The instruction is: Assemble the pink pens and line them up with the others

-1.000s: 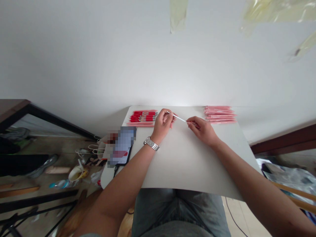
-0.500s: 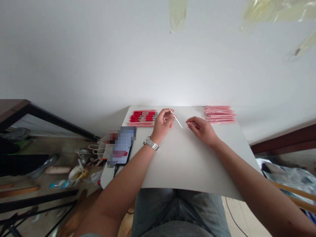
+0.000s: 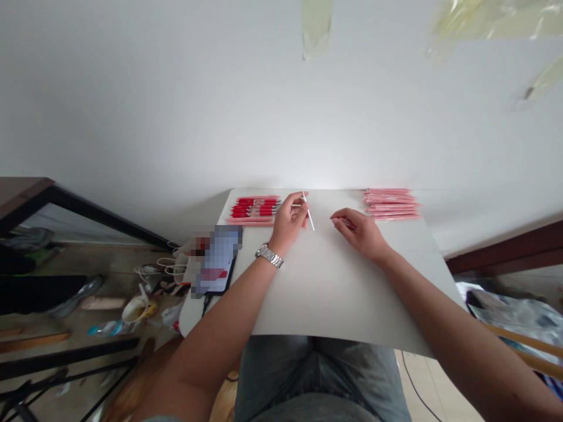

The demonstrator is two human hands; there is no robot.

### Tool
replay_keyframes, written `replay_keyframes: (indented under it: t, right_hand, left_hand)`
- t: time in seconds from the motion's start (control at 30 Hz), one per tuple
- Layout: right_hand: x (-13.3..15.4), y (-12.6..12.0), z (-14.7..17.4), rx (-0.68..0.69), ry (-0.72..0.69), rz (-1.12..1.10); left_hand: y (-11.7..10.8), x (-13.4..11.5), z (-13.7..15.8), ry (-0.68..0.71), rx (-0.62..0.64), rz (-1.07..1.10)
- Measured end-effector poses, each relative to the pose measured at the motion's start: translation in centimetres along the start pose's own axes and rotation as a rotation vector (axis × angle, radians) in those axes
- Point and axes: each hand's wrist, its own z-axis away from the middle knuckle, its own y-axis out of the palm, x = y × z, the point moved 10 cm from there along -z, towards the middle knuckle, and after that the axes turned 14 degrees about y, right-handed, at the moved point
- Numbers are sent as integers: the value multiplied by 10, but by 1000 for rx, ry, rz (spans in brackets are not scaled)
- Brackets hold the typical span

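Above the table my left hand (image 3: 290,220), with a metal watch on its wrist, is closed on a thin white stick (image 3: 309,214). The stick slants across its fingertips, and a small reddish bit shows below them. To the right, my right hand (image 3: 358,230) is pinched over a small reddish piece (image 3: 347,222), mostly hidden by the fingers. A gap separates the two hands. Red pens (image 3: 255,208) lie in a row just left of my left hand. Beyond my right hand rests a stack of slim pink sticks (image 3: 391,203), apparently in clear wrapping.
A phone (image 3: 220,261) with a cable lies on the left edge of the white table (image 3: 334,293). The wall (image 3: 281,117) meets the table's far side. Cluttered items, including a cup (image 3: 135,309), are on the floor to the left.
The white stick has turned in my left fingers; its lower end has swung left, so it stands steeper. My right hand has hardly moved.
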Motion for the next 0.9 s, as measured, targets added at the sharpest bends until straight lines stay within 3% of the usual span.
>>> replay_keyframes:
  t: [0.23,0.7,0.9]
  right_hand:
    - [1,1,1,5,-6,-7]
    - [9,20,7,154,-105,-25]
    - [10,19,7,142,-101,-22]
  left_hand:
    - [-3,-3,0,10,-36,-34]
    - [5,-7,2,3,31,-43]
    - [4,-2,3,38,61,-137]
